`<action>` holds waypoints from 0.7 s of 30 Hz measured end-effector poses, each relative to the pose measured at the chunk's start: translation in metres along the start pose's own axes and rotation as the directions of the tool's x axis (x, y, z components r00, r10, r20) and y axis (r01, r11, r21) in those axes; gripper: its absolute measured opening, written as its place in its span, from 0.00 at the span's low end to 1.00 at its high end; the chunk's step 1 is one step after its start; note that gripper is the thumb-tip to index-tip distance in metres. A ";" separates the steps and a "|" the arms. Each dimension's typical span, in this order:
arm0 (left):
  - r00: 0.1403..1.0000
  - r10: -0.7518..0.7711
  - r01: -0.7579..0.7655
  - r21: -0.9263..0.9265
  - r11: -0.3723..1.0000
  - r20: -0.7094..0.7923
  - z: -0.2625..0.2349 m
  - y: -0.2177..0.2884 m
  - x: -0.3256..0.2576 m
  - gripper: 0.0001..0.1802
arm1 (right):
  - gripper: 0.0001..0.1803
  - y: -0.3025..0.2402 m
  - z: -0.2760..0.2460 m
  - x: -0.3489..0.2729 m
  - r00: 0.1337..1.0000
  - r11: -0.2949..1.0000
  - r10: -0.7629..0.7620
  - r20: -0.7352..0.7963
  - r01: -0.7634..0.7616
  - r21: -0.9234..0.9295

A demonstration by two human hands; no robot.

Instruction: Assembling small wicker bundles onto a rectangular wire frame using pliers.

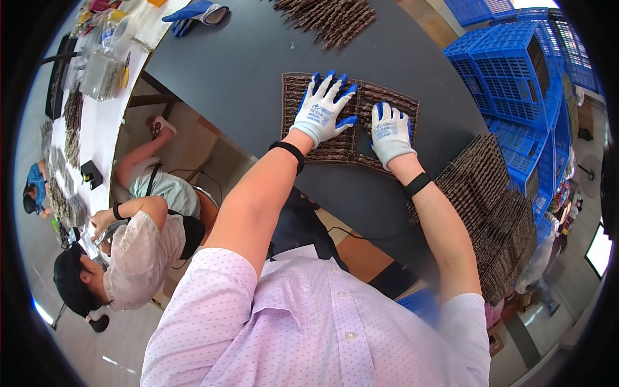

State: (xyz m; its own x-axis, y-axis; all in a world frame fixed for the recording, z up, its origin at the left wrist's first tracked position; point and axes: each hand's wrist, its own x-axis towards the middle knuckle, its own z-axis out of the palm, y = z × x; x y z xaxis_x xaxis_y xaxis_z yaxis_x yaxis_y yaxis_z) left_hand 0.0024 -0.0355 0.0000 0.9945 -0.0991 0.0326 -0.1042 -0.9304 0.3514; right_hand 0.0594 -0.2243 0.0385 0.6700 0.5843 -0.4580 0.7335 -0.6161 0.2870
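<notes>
Head view, looking down over the wearer's lilac dotted shirt and bare forearms

Item 1: left hand (322, 111), white glove with blue fingertips, black wristband; fingers spread wide and pressed flat on the left part of the woven brown mat (342, 145); grips nothing

Item 2: right hand (391, 132), matching glove and wristband; fingers together, laid flat on the right part of the same mat; grips nothing

Item 3: woven brown mat, made of dark rectangular panels side by side, lying flat on the dark grey counter (232, 71) near its middle, directly under both hands

Item 4: stack of similar brown panels (493, 213), at the right edge of the counter, just beside the right forearm

Item 5: loose pile of brown strips (329, 19), far side of the counter, well apart from the hands

Item 6: spare blue gloves (196, 13), far left corner of the counter

Item 7: blue plastic crates (516, 77), stacked to the right, behind the panel stack

Item 8: seated person in a dark cap (126, 251), at lower left, working at a separate long white table (97, 129) strewn with small goods
</notes>
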 end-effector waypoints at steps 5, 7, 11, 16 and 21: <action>1.000 -0.006 0.005 0.008 1.000 0.014 -0.001 0.000 -0.001 0.42 | 0.34 0.002 -0.013 -0.002 0.998 0.999 -0.009 0.058 0.007 0.036; 1.000 -0.004 0.004 -0.006 1.000 0.003 0.000 -0.001 -0.001 0.42 | 0.39 0.009 -0.022 0.001 0.996 0.998 -0.028 0.087 0.023 0.057; 1.000 -0.005 0.005 -0.009 1.000 0.000 -0.002 0.000 0.000 0.42 | 0.43 0.015 -0.030 0.007 0.982 0.992 -0.043 0.186 0.020 0.124; 1.000 -0.006 0.006 -0.023 1.000 -0.022 0.001 0.000 0.000 0.42 | 0.47 0.007 -0.012 0.000 0.987 0.979 0.044 0.155 -0.074 0.192; 1.000 -0.009 0.009 -0.007 1.000 -0.008 0.000 0.001 0.000 0.42 | 0.46 0.006 -0.017 0.005 0.982 0.988 0.042 0.186 -0.069 0.141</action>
State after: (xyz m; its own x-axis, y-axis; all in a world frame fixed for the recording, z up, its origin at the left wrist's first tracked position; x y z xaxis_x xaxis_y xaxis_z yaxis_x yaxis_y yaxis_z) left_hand 0.0023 -0.0363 0.0007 0.9955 -0.0875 0.0365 -0.0948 -0.9287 0.3584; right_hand 0.0687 -0.2162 0.0518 0.6670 0.4494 -0.5942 0.6623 -0.7229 0.1967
